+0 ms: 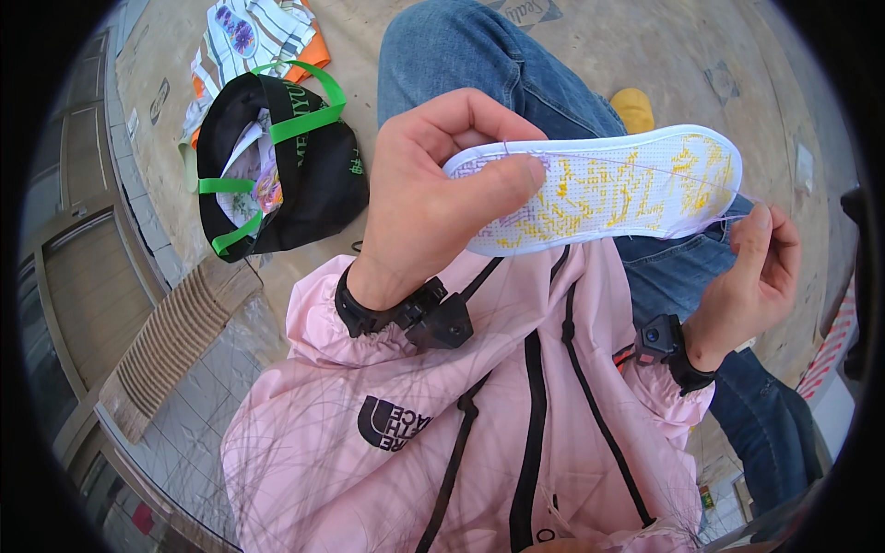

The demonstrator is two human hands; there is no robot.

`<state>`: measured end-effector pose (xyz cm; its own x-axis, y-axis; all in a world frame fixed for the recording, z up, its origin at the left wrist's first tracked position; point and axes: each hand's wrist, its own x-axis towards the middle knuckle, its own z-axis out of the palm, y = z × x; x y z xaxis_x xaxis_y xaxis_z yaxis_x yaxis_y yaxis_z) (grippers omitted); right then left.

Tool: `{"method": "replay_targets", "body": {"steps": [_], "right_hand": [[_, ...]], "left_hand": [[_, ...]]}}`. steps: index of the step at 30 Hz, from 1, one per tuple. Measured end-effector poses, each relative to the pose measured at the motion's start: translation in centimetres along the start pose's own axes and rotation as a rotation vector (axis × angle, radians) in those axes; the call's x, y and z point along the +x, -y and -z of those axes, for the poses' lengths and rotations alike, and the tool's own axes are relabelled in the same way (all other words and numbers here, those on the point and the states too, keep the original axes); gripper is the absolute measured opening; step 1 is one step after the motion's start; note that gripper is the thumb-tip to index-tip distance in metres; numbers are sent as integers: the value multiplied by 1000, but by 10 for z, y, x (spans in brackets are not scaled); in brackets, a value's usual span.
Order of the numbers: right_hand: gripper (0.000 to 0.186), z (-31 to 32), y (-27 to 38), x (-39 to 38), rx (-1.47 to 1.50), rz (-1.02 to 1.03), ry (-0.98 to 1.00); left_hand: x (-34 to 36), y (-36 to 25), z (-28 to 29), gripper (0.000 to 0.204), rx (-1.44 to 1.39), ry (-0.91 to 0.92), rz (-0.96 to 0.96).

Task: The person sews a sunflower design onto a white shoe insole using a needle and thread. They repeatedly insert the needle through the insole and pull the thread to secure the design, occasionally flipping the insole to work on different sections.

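A white insole (636, 195) with yellow and pale purple stitches lies slantwise in front of me, above my lap. My left hand (433, 198) grips its left end, thumb pressed on the stitched face and the fingers behind. Beyond the insole's right end, my right hand (761, 272) is closed in a pinch on a thin purple thread (708, 224). A strand of it crosses the stitched face, and a looser length hangs by the lower right edge. Whether a needle is also between those fingertips is too small to tell.
To the left stands a black tote bag (323, 198) with green handles, holding white and colourful items. Behind it lie striped cloth (281, 37) and a patterned purple insole (235, 30). Corrugated cardboard (184, 341) is at lower left; a yellow rounded object (632, 111) is beyond my knee.
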<state>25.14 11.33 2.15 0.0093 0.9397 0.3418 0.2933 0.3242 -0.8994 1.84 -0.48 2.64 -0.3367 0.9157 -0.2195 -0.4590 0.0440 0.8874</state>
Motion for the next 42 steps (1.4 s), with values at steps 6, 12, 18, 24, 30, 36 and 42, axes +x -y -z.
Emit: {"method": "replay_targets", "body": {"steps": [6, 12, 18, 24, 30, 36, 42], "right_hand": [[11, 1, -1, -1, 23, 11, 14], [10, 2, 1, -4, 33, 34, 33], [11, 2, 7, -6, -11, 50, 72], [11, -4, 34, -13, 45, 13, 122], [9, -33, 46, -33, 738, -448, 524], [10, -38, 37, -32, 808, -496, 483], [15, -45, -6, -26, 829, -73, 309]], "left_hand": [[1, -2, -1, 18, -3, -13, -2], [1, -1, 0, 19, 8, -23, -41], [0, -2, -2, 20, 73, -65, -64], [7, 11, -8, 17, 619, -222, -705], [11, 13, -14, 30, 980, -125, -1243], [6, 22, -18, 31, 1223, 11, -1430], [15, 33, -42, 52, 735, -145, -1158]]}}
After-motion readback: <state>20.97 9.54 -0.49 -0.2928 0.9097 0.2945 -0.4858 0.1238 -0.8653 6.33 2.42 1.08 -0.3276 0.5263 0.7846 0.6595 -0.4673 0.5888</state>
